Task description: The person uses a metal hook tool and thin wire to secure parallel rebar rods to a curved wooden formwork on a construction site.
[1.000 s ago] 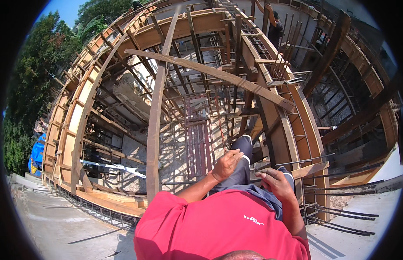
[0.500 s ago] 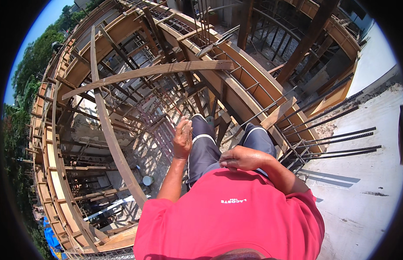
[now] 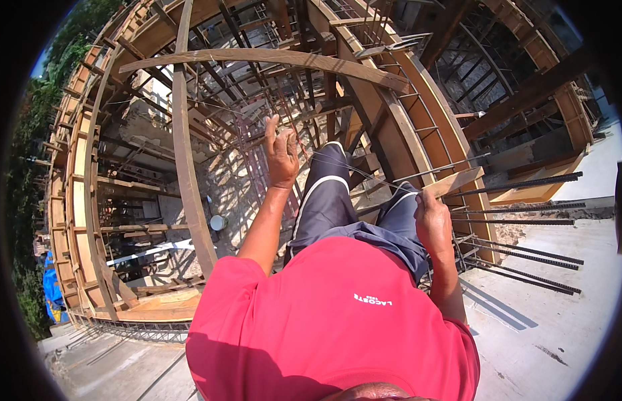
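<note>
A thin pale string (image 3: 364,172) runs in fine strands between my two hands, above my knees. My left hand (image 3: 282,159) is raised beside my left thigh, with its forefinger up and the other fingers bent where the strands reach it. My right hand (image 3: 433,217) is closed at the strands' other end, above my right knee. Just beyond its knuckles lies a short wooden board (image 3: 456,181), set across the formwork; whether the hand touches it I cannot tell. How the string lies inside either hand is too small to make out.
Curved wooden formwork (image 3: 408,127) with rebar inside passes beyond my knees. Rebar ends (image 3: 538,258) stick out over a pale concrete surface (image 3: 525,334) at the right. Long curved planks (image 3: 271,57) cross over a deep drop with props and a white bucket (image 3: 217,222) below.
My right hand has moved from my lap out to the right, near the short board. The left hand has risen slightly. The strands now show between them, and the view has shifted.
</note>
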A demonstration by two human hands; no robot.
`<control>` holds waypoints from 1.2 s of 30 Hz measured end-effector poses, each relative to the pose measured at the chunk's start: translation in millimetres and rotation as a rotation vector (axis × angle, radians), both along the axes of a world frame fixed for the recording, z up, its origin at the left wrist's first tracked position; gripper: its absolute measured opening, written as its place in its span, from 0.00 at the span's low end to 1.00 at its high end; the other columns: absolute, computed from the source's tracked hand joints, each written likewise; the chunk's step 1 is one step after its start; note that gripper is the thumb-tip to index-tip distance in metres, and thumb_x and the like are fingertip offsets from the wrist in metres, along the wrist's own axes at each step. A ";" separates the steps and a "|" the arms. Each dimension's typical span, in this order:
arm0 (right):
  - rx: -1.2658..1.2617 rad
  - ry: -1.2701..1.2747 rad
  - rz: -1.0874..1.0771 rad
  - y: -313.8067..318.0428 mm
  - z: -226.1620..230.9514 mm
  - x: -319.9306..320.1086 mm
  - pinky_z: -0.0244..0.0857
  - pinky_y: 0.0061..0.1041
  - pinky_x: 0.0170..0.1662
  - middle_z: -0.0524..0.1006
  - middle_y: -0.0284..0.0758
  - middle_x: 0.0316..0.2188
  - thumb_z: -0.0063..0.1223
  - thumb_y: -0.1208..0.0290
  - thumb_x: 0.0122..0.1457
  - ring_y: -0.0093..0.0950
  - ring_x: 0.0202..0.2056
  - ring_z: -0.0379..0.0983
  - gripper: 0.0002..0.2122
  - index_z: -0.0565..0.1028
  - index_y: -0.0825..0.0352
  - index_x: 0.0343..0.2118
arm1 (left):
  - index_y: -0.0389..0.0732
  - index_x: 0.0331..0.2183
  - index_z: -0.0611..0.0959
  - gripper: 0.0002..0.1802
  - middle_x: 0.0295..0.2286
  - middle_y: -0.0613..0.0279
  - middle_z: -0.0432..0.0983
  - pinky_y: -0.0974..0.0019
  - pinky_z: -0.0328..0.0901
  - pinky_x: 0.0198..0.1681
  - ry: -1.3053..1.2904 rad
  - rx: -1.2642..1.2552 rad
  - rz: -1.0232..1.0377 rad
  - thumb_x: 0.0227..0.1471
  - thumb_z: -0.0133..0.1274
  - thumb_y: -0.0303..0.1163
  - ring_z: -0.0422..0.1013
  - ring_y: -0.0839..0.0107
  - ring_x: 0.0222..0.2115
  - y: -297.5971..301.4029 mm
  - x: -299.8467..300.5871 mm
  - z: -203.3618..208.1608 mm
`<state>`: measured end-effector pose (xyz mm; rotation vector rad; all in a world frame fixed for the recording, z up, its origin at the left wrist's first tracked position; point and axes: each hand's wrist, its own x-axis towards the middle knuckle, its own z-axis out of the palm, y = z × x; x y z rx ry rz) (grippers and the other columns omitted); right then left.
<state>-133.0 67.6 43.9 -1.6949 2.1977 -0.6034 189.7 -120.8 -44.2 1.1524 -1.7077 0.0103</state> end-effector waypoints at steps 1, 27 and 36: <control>0.095 0.122 0.078 5.3 -10.5 -2.4 0.69 0.46 0.32 0.77 0.48 0.20 0.49 0.69 0.66 0.49 0.26 0.77 0.08 0.77 0.68 0.36 | 0.40 0.43 0.80 0.07 0.62 0.50 0.63 0.50 0.62 0.64 -0.024 -0.009 -0.011 0.63 0.54 0.28 0.56 0.43 0.66 -1.7 3.5 2.3; 0.685 -0.583 0.864 -6.6 108.1 9.0 0.63 0.25 0.25 0.75 0.32 0.19 0.55 0.69 0.66 0.22 0.19 0.69 0.11 0.79 0.72 0.30 | 0.35 0.51 0.74 0.13 0.53 0.46 0.72 0.59 0.70 0.49 0.261 -0.196 0.341 0.66 0.49 0.26 0.74 0.49 0.50 -69.1 130.0 12.6; -0.068 0.196 0.290 -24.4 70.9 -10.2 0.63 0.40 0.30 0.77 0.45 0.23 0.47 0.73 0.67 0.45 0.25 0.74 0.07 0.74 0.70 0.37 | 0.35 0.47 0.74 0.09 0.56 0.49 0.69 0.52 0.66 0.54 0.156 -0.172 0.495 0.68 0.47 0.28 0.70 0.49 0.52 -45.5 168.3 -0.4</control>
